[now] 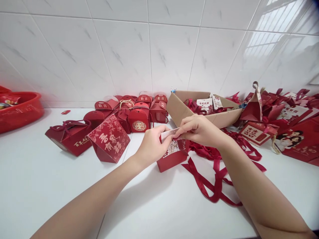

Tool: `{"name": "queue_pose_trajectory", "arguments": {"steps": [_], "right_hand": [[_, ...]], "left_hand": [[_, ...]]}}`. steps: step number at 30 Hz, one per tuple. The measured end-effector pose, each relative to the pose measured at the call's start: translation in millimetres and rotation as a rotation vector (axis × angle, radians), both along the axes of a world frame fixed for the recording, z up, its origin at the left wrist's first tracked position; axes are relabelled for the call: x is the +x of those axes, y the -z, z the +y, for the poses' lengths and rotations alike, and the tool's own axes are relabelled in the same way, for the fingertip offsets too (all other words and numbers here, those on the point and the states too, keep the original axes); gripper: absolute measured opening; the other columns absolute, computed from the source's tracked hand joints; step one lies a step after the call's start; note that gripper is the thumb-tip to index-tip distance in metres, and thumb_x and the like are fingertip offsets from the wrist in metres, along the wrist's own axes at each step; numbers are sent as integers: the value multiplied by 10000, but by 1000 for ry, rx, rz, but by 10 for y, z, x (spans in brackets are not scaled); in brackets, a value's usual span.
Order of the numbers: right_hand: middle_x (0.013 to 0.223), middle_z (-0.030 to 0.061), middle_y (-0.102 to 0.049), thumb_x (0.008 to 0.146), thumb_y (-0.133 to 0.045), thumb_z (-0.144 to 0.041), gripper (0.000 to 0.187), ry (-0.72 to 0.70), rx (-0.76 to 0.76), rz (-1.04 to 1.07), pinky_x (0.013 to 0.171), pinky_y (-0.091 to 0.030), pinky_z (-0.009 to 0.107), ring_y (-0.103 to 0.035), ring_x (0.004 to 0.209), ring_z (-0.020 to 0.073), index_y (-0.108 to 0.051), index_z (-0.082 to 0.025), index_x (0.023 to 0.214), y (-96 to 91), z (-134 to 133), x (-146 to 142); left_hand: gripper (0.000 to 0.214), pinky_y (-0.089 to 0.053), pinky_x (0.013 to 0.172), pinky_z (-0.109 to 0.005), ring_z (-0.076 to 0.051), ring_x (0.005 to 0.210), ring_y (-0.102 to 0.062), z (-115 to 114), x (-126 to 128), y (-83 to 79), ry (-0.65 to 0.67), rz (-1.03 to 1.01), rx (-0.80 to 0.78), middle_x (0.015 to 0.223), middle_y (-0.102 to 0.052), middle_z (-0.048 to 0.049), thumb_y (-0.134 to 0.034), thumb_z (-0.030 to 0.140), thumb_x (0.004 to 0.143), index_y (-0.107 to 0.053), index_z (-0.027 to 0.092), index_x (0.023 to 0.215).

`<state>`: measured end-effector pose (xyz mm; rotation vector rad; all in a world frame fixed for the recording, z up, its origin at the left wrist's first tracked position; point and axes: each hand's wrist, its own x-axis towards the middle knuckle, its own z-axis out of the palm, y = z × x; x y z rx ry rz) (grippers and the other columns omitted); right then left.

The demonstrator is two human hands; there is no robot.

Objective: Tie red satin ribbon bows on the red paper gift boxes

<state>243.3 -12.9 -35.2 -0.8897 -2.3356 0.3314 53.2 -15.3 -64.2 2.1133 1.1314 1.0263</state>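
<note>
- Red box (172,162): one, standing on the surface near its middle, between the two hands; printed front, partly covered by fingers; pale inner side showing at the top.
- Left hand (153,142): grasping the red box by its upper left part, thumb over the top edge.
- Right hand (195,130): fingers pinched together on the top edge of the red box, meeting the left fingertips; a small bit of red at the fingertips, too covered to identify.
- Ribbons (218,182): dark red, loose and looped, just right of the red box, partly behind the right forearm.
- Carton (221,118): brown, open-topped, behind the right hand; holds red and white printed pieces and ribbon; blue clips (173,90) at its corners.
- Slanted box (109,139): red, pale lettering on its sloping face, left of the left hand.
- Tied box (71,139): dark red, ribbon at the top, gold lettering, beside the slanted box.
- Box cluster (139,119): several red boxes with rounded tops, packed together near the wall; one with twine.
- Packet (65,112): small, red, lying between the cluster and the basin.
- Basin (22,113): red, far left, wrapped items inside.
- Label box (259,133): red, pale panel with red character, right of the carton.
- Picture box (301,146): red, printed with two figures, far right.
- Heap (291,113): red and white boxes with ribbons, behind the picture box.
- Surface (62,192): white, beneath all.
- Wall (124,49): pale marbled tile, at the back.
</note>
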Motion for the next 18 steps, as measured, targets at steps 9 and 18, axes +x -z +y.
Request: {"name": "queue_pose_trajectory", "arguments": {"steps": [9, 18], "right_hand": [[692, 6, -661, 741, -691, -198, 49, 175, 20, 74, 678, -446, 274, -575, 694, 144, -711, -206, 785, -19, -60, -68], [773, -3, -633, 733, -677, -224, 115, 253, -51, 131, 621, -437, 248, -573, 715, 133, -583, -184, 784, 20, -57, -119]], "left_hand": [[140, -370, 522, -201, -101, 560, -499, 3, -15, 2, 58, 15, 67, 683, -606, 2, -481, 213, 824, -607, 157, 808], [38, -368, 561, -220, -105, 611, -479, -11, -14, 1, 76, 39, 137, 700, -565, 13, -544, 183, 746, -550, 158, 774]]}}
